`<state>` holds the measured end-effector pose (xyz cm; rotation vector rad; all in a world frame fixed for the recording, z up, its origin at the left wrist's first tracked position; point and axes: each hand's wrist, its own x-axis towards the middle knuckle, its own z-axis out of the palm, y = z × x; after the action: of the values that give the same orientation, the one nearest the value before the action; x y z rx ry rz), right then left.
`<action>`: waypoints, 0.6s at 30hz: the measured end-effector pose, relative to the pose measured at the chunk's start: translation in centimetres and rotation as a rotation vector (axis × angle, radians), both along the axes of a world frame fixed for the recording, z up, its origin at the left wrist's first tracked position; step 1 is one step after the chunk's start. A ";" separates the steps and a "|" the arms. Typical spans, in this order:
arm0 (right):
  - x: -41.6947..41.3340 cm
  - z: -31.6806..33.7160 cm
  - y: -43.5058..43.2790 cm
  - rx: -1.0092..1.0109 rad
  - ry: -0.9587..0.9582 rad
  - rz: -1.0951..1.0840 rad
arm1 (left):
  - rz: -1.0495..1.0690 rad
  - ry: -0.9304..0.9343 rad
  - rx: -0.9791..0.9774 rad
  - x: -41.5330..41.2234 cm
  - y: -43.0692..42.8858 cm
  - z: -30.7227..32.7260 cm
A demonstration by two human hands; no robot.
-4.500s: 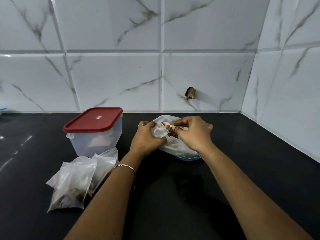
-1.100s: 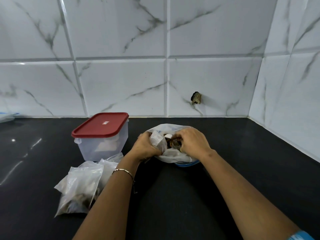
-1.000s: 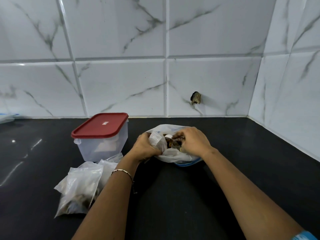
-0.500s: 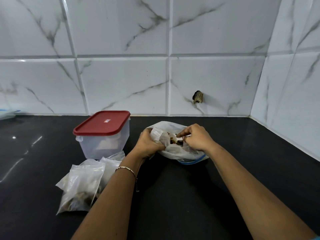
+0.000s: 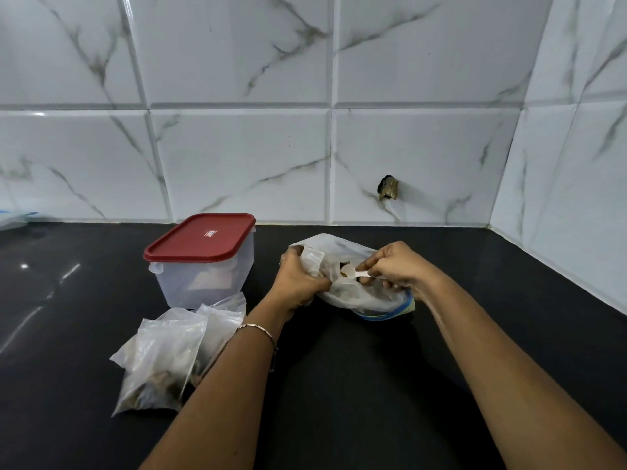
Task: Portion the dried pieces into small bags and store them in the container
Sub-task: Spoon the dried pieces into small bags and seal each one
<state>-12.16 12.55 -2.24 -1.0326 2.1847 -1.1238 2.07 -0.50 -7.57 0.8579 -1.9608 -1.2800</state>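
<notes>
**Fingers pinching a scoop at the open bag: a portioning step**

Fingers of the right hand [image 5: 395, 266] are curled together, pinching the handle of a small white scoop [image 5: 353, 273] whose bowl points toward 9 o'clock and carries a little of the dried pieces [image 5: 343, 273]. The left hand [image 5: 298, 279] grips a bunch of thin plastic, apparently the small bag [image 5: 314, 261] being filled, holding it just beside the scoop. Both hands work over the large supply bag [image 5: 369, 296], which lies on the black counter [image 5: 339, 385] at 12 o'clock from the wearer. Two filled bags [image 5: 159, 361] rest at 9 o'clock of the left forearm, touching each other. The container [image 5: 203, 269], red lid [image 5: 200, 237] on, stands just beyond them at 11 o'clock.

To do the step well, judging from this arrangement: keep the scoop level until its bowl is inside the small bag's mouth, hold that mouth wide with the left fingers, and tip slowly. Flimsy film is likely to collapse, so spillage onto the counter is the chief risk. The lid must come off before storing.
</notes>
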 end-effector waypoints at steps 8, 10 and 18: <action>0.4 -0.9 0.0 -0.055 -0.253 -0.084 | -0.022 0.104 0.029 -0.5 1.0 0.0; 0.6 -0.8 0.1 -0.045 -0.268 -0.095 | -0.043 0.110 0.038 -0.4 1.1 0.1; 1.4 -1.2 0.0 -0.135 -0.375 -0.162 | -0.112 0.127 -0.019 -0.2 1.5 0.5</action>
<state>-10.73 12.51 -3.43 -0.6402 1.9368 -1.4261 1.84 1.04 -7.05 0.6491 -1.9399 -1.3439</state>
